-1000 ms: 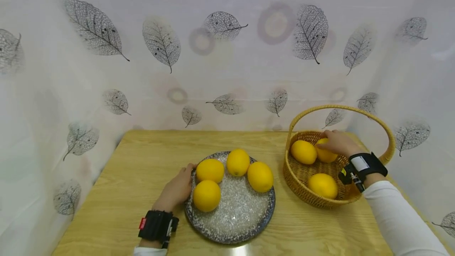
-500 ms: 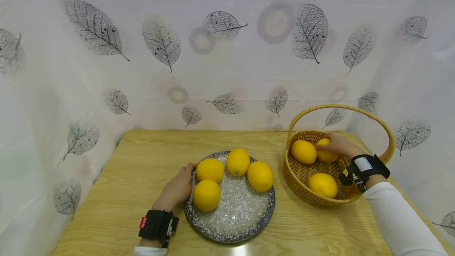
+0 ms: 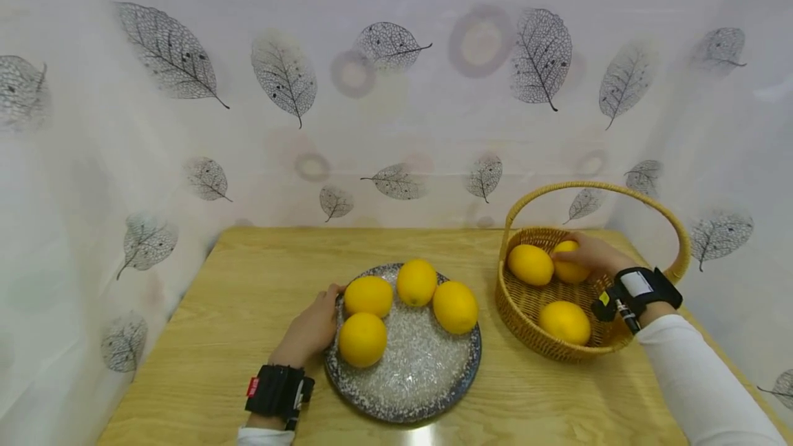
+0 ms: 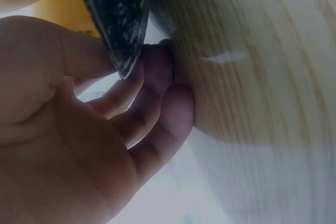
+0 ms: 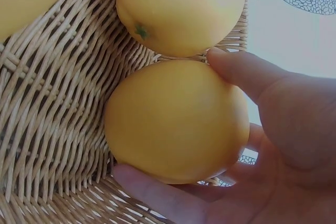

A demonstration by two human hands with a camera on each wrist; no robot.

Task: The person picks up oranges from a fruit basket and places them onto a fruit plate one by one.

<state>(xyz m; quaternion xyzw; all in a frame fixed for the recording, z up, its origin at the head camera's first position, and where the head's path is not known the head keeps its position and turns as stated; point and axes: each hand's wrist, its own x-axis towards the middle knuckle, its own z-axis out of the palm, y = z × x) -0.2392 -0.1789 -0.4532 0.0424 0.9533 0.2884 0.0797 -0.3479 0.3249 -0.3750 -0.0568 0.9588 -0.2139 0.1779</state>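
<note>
Lower left of centre in the head view, the left hand (image 3: 312,325) pinches between thumb (image 4: 86,53) and curled fingers (image 4: 176,108); the right forearm (image 3: 706,380) slants up from lower right, the right hand (image 3: 593,254) gripping.

1. We count seven yellow fruits (image 3: 418,282): four on one plate (image 3: 411,384), three in one basket (image 3: 531,333).
2. We see two hands (image 3: 314,324).
3. We find two black wristbands (image 3: 275,391).
4. We count one wooden table (image 3: 260,263).
</note>
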